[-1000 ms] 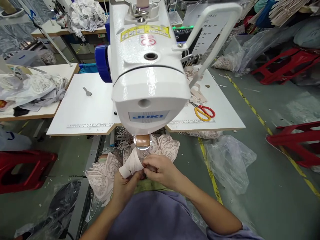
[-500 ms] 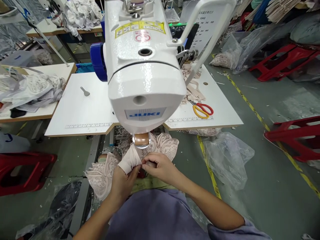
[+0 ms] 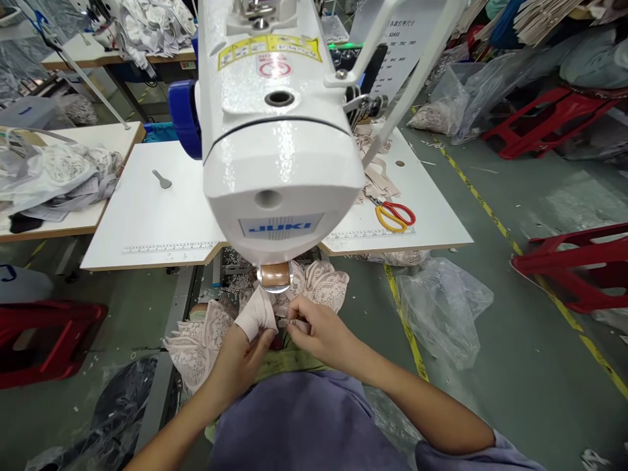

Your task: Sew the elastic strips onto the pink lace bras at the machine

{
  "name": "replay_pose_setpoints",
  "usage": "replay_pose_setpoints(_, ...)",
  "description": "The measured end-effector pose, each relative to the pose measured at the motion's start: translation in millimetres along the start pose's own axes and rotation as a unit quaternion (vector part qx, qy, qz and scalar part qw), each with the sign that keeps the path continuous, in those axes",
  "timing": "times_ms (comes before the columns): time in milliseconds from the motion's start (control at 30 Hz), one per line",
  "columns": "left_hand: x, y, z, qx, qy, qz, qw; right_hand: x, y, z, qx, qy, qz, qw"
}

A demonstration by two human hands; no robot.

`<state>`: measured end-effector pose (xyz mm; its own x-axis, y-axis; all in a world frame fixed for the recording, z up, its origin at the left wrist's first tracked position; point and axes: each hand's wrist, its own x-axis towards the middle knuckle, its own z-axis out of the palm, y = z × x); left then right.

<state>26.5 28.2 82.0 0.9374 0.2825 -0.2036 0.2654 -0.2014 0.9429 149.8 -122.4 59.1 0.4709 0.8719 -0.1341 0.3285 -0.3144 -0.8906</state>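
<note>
My left hand (image 3: pixel 244 356) is closed on a folded beige fabric band (image 3: pixel 258 315), which covers its fingers, just below the sewing machine's needle end. To the right of it, my right hand (image 3: pixel 314 332) pinches a narrow pale strip (image 3: pixel 282 322) between thumb and fingertips, a small gap away from the band. Lace bra cups (image 3: pixel 328 284) lie under the machine head, behind my right hand. More stacked lace bra cups (image 3: pixel 196 343) hang to the left of my left hand. Above both hands stands the white sewing machine (image 3: pixel 282 176), hiding what lies behind it.
Red and yellow thread snips (image 3: pixel 395 214) and cut beige strips (image 3: pixel 377 176) lie on the white table (image 3: pixel 152 203). A small grey tool (image 3: pixel 161 180) is on its left side. Red stools (image 3: pixel 574 265) and a clear plastic bag (image 3: pixel 446 311) stand or lie on the floor.
My right hand has moved slightly right, away from the band, with a pale strip now showing at its fingertips. My left hand keeps hold of the band. The view has shifted a little.
</note>
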Motion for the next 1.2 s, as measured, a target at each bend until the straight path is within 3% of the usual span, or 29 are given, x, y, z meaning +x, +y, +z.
replay_pose_setpoints(133, -4, -2, 2.4, -0.005, -0.010, -0.016, 1.000, 1, -5, 0, -0.048, 0.001, -0.047, 0.998)
replay_pose_setpoints(300, -5, -6, 5.8, -0.009, -0.002, -0.047, 0.999, 1, -9, -1, -0.067, -0.007, -0.057, 0.996)
replay_pose_setpoints(567, 3, 3, 2.1, 0.036, 0.034, -0.033, 0.998, 9, -4, -11, -0.035, -0.029, -0.011, 0.999)
replay_pose_setpoints(700, 5, 3, 0.3, 0.029, 0.011, -0.049, 0.998, 16, 8, -9, 0.067, -0.059, 0.022, 0.996)
replay_pose_setpoints(833, 12, 1, -3.3, 0.006, -0.021, -0.038, 0.999, 18, 16, -1, 0.226, -0.105, 0.116, 0.962)
replay_pose_setpoints(967, 18, -5, -6.0, -0.033, -0.025, -0.045, 0.998, 16, 20, 4, 0.299, -0.094, 0.147, 0.938)
replay_pose_setpoints(1067, 20, -11, -3.1, -0.058, 0.002, -0.052, 0.997, 15, 18, 5, 0.283, -0.077, 0.141, 0.946)
replay_pose_setpoints(1200, 20, -7, 6.7, -0.097, 0.044, -0.058, 0.993, 14, 6, 2, 0.169, -0.014, 0.086, 0.982)
